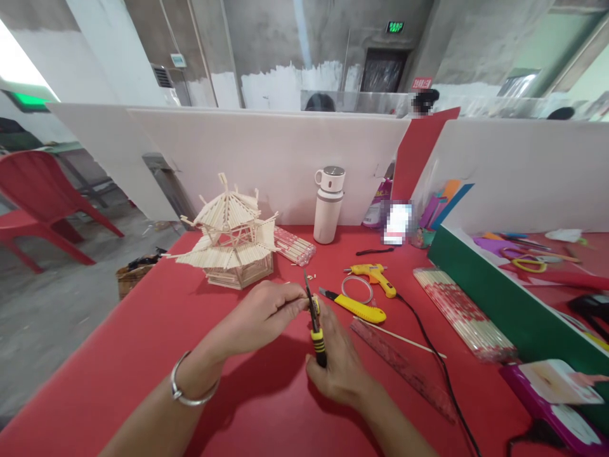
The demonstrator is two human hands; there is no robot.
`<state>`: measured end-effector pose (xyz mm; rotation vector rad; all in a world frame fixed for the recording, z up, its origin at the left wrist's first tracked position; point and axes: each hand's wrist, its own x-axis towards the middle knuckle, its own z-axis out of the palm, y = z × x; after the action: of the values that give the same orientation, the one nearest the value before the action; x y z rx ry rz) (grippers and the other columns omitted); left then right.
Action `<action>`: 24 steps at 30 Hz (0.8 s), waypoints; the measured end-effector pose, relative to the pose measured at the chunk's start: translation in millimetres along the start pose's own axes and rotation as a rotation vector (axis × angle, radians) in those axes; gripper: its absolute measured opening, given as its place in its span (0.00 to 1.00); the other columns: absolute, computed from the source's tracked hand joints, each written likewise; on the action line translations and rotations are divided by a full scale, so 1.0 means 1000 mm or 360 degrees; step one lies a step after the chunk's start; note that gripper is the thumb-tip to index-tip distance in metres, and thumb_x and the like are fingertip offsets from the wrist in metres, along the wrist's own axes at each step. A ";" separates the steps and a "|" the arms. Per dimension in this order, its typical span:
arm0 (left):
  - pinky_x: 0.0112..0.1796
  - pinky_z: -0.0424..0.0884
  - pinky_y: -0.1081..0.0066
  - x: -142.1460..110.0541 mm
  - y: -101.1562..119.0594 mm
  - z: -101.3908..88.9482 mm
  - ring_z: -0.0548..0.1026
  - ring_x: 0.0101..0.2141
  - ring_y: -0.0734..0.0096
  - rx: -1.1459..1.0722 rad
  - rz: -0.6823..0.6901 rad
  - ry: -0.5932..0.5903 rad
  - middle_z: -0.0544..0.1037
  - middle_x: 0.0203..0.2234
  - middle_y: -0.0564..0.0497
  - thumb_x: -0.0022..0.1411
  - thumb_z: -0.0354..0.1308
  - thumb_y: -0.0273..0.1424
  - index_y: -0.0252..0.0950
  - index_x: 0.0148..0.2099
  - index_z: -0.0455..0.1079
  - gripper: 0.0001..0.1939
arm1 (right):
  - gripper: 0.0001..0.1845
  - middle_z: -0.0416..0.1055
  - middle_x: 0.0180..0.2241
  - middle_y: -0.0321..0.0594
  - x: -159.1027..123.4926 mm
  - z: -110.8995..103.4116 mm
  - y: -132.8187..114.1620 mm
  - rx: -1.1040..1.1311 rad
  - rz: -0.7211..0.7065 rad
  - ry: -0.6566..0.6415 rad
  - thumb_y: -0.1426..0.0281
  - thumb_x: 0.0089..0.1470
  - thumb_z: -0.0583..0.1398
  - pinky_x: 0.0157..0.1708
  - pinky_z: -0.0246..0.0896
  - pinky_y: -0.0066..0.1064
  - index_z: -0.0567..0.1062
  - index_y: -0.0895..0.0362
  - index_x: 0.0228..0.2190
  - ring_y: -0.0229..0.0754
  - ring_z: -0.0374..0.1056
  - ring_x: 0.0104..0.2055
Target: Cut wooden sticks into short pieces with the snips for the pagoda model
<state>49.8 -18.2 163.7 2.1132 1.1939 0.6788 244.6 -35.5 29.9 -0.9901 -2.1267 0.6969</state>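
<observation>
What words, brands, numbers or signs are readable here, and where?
"EXIT": glowing green rectangular sign; its other characters are too small.
Red rectangular sign: too blurred.
Purple-and-white plastic container: lettering too blurred.
Translucent red plastic ruler: markings too faint to read.

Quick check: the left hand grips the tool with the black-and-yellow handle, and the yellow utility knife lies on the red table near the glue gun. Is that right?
Wrong hand: the head view shows the right hand gripping the tool with the black-and-yellow handle. The yellow utility knife does lie on the red table near the glue gun.
</observation>
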 end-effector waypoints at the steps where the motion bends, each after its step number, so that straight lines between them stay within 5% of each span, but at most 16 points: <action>1: 0.26 0.56 0.75 0.000 0.000 0.000 0.56 0.23 0.78 -0.0008 -0.0008 -0.0002 0.59 0.20 0.58 0.71 0.47 0.35 0.34 0.30 0.66 0.18 | 0.53 0.45 0.70 0.52 0.000 0.000 0.000 0.0005 0.0014 -0.0013 0.77 0.45 0.55 0.67 0.48 0.56 0.39 0.58 0.69 0.58 0.42 0.72; 18: 0.27 0.58 0.75 0.004 -0.008 0.003 0.59 0.25 0.77 -0.0071 -0.0051 -0.0027 0.63 0.22 0.56 0.70 0.47 0.36 0.33 0.33 0.69 0.17 | 0.54 0.48 0.69 0.52 0.002 -0.004 -0.001 0.0119 0.0101 -0.0099 0.76 0.47 0.56 0.67 0.48 0.52 0.37 0.57 0.70 0.55 0.44 0.71; 24: 0.26 0.58 0.75 0.009 -0.016 0.006 0.59 0.24 0.76 -0.0080 -0.0064 0.0067 0.64 0.21 0.55 0.68 0.49 0.36 0.33 0.32 0.70 0.16 | 0.53 0.57 0.66 0.50 0.006 -0.005 0.000 0.0261 0.0253 -0.0102 0.78 0.41 0.57 0.67 0.42 0.57 0.48 0.55 0.69 0.57 0.51 0.68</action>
<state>48.7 -4.9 149.6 2.0373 1.2261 0.7311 245.6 -30.1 35.3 -1.0672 -2.0226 0.9765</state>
